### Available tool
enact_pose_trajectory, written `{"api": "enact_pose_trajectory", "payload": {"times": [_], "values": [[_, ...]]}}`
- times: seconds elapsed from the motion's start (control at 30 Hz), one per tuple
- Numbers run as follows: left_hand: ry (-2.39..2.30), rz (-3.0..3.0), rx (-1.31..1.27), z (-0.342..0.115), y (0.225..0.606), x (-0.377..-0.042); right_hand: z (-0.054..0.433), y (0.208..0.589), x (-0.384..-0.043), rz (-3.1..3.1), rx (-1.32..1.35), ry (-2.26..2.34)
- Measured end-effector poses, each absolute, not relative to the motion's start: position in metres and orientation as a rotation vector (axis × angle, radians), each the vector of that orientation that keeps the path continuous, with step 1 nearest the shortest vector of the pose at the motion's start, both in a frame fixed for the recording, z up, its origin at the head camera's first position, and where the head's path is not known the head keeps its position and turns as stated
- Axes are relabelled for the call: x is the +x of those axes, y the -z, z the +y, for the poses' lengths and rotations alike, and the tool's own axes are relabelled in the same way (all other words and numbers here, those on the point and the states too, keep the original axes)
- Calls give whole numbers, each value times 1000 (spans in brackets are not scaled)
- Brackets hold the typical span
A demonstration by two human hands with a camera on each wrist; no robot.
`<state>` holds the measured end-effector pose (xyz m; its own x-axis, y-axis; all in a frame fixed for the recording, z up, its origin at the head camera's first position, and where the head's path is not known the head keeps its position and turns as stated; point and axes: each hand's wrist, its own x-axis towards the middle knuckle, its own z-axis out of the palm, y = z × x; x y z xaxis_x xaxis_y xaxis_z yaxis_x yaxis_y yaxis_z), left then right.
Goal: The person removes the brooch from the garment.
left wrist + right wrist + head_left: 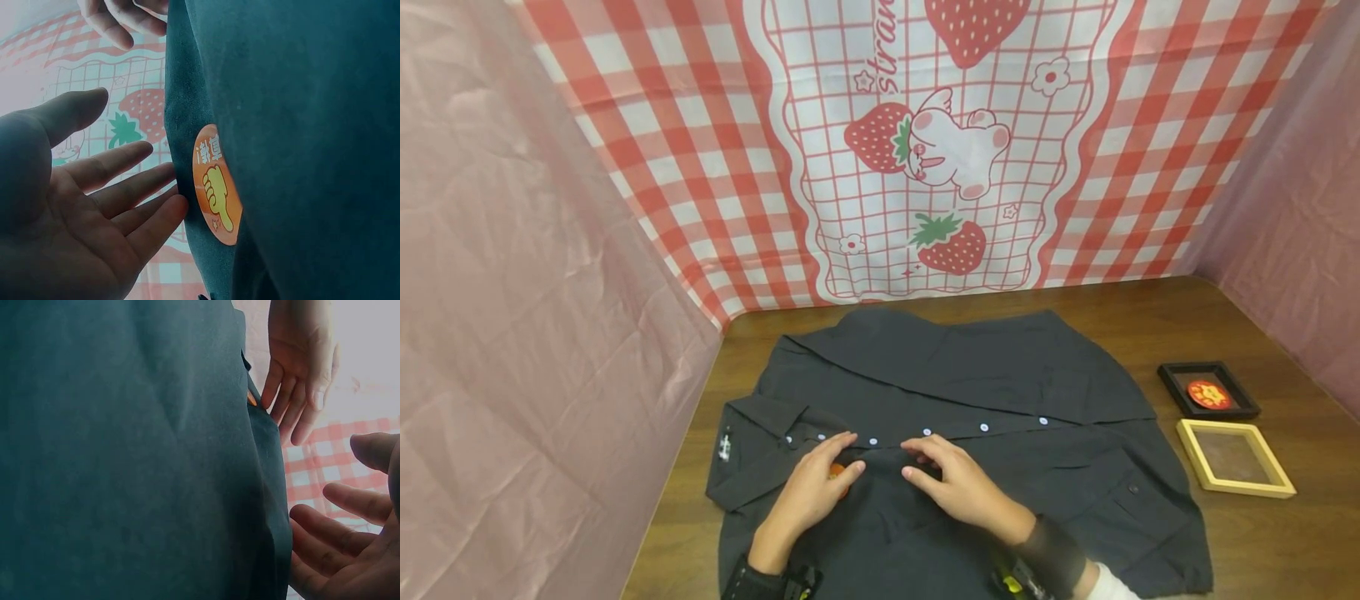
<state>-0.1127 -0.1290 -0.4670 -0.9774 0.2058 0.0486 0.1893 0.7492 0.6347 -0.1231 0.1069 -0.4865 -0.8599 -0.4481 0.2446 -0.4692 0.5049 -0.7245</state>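
Observation:
A dark button-up shirt (917, 358) with white buttons lies spread across the table, collar towards the left. My left hand (812, 483) is over the shirt near the button line, fingers extended. An oval orange sticker (215, 187) with a yellow pointing hand lies on the cloth beside its fingers; in the head view the hand covers most of it. To the right, my right hand (958, 483) is over the shirt front, its fingers slightly bent and apart from the thumb. Neither hand holds anything. Whether the fingertips press on the cloth I cannot tell.
At the right on the wooden table (1150, 333) lies a black frame (1225, 414) with a round red-and-yellow badge (1209, 395) in it. A pale yellow frame (1247, 490) lies just in front. Behind the table hangs a checked strawberry cloth (700, 125); pink cloths (550, 333) hang at both sides.

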Motion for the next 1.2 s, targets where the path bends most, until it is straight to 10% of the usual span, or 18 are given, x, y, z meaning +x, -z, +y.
{"api": "enact_pose_trajectory", "payload": {"times": [1.2], "values": [[-974,3003,372,-144,462,-106,79,474,-119,-2645,1070,-1358]]}}
